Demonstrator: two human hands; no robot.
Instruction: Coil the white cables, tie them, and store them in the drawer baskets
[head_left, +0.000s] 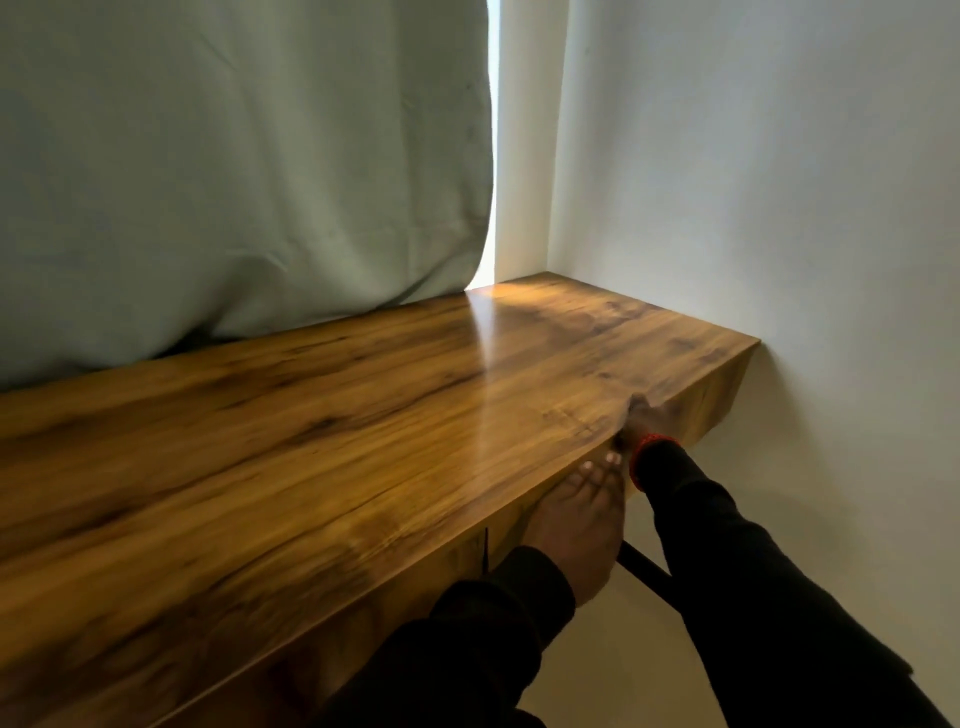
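Note:
No white cable and no basket shows in the head view. A wooden desk (311, 441) runs from lower left to the far right corner, and its drawer front (717, 395) faces right below the front edge. My left hand (576, 514) lies flat with straight fingers against the desk's front edge. Further along that edge, my right hand (649, 421) has its fingers hooked over the top of the drawer front; a red band circles its wrist. Both arms wear dark sleeves. The image is blurred around the hands.
A pale green curtain (234, 182) hangs behind the desk. A white wall (753, 182) closes off the desk's right end. A dark metal bar (644, 564) runs under the desk near my arms. Pale floor shows below.

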